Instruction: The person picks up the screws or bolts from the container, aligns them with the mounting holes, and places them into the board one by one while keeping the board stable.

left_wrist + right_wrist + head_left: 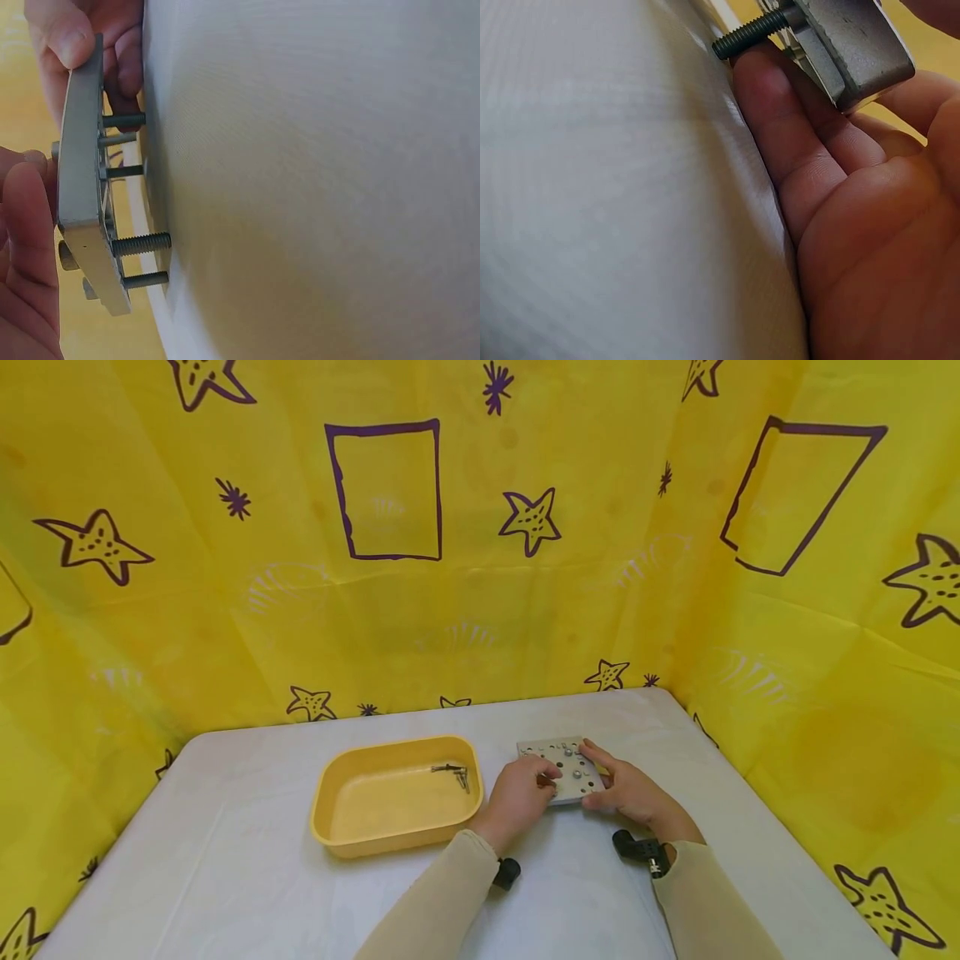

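A grey metal plate (564,758) with many holes is held tilted just above the white table. Several bolts (142,244) pass through it, their threaded ends sticking out below. Round bolt heads (577,774) show on its upper face. My right hand (626,789) grips the plate's right side, thumb on the edge and fingers (769,97) underneath, beside a threaded end. On the upper face, my left hand (519,795) has its thumb and fingers curled together at the left part, pinching at a bolt; the fingertips (30,187) mostly hide it.
A yellow plastic tray (397,843) stands left of the plate, with several loose bolts (461,777) at its right end. The white table (247,860) runs back to a yellow patterned cloth (465,635) that hangs behind and at both sides.
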Demonstrator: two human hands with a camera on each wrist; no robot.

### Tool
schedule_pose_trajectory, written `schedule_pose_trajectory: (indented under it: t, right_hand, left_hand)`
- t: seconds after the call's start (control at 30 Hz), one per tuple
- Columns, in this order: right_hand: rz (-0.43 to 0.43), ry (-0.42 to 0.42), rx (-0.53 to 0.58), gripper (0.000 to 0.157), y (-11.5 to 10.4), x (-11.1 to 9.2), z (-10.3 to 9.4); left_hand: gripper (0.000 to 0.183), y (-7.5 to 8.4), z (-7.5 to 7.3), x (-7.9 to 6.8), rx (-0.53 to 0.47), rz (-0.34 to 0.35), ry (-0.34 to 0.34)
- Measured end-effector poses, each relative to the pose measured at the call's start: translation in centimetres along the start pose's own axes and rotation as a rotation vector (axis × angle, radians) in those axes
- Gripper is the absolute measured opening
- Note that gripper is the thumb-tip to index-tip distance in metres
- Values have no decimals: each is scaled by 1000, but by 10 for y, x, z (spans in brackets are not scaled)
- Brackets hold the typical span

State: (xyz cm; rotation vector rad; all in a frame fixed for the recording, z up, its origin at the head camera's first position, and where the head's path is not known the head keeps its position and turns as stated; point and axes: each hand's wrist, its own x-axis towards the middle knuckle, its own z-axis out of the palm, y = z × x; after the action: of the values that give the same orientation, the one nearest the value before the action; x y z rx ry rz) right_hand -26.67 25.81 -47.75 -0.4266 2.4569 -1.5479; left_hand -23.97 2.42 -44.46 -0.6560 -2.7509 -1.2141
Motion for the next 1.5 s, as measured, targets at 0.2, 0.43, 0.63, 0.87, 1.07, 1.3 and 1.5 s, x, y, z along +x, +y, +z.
schedule_pose_trajectory:
  t: [0.2,0.43,0.63,0.87,1.07,1.3,1.5]
  right_hand:
    - [14,2,20,100,-3,-1,2]
    - [20,9,-59,101,-3,-1,0]
    - [21,14,-58,102,-3,-1,-2]
    - [6,10,-46,101,-3,-2,0]
    - [13,7,-49,101,-6,-4,1]
    - [14,4,-56,101,-8,-4,0]
    - [22,5,-57,101,-6,-4,0]
  left_hand:
    - [25,4,-8,-11,-114,-46,54]
    - [43,9,-45,-25,-360,-109,160]
    - [50,-2,-88,-32,-494,-289,169]
    - [56,-32,-115,-40,-386,-413,133]
    - [57,-58,-111,-43,-224,-380,43]
    - [45,-70,-101,-41,-110,-344,-29]
    - [37,-74,-96,-38,-139,-315,-70]
